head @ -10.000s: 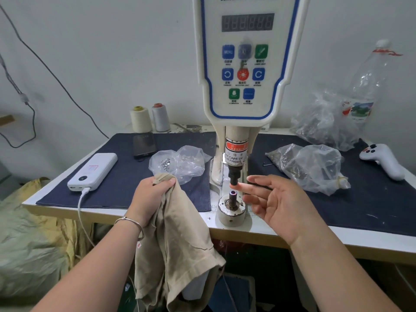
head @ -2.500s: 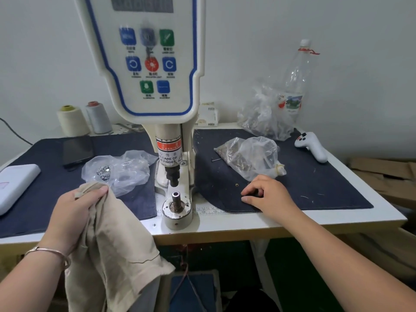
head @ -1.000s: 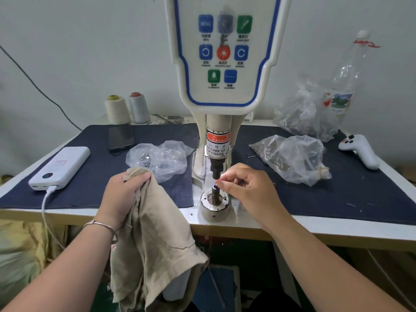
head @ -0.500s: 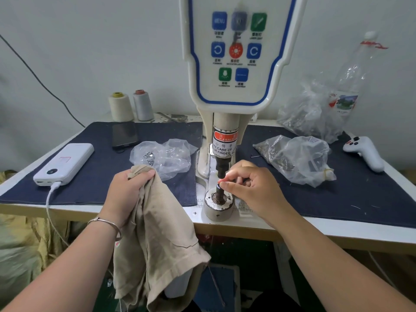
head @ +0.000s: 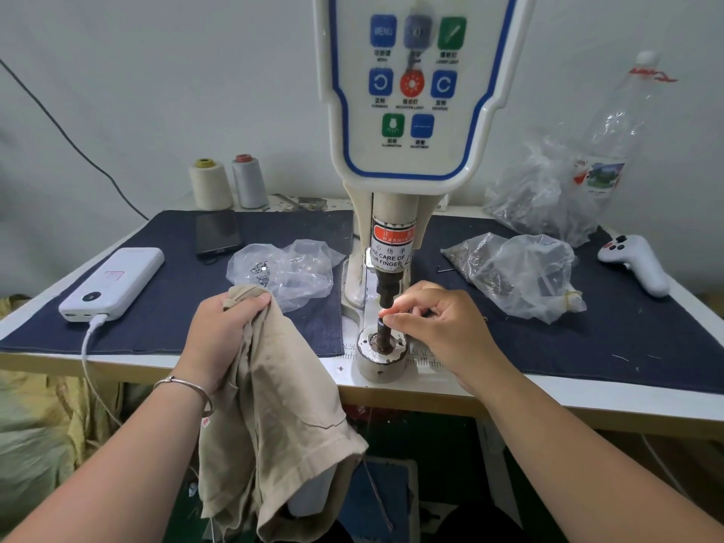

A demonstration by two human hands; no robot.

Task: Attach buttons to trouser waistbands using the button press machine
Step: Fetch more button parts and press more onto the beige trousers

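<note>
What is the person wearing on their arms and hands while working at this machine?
Very little. Both forearms are bare, with no sleeves in view and no gloves on either hand. The left hand has a thin silver bangle round its wrist. The right hand and its wrist carry nothing: no ring, watch or band shows.

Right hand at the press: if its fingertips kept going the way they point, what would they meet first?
The right hand points left at the lower die post; its fingertips look about in contact already. Past that, probably the trousers, though depth is unclear.
</note>
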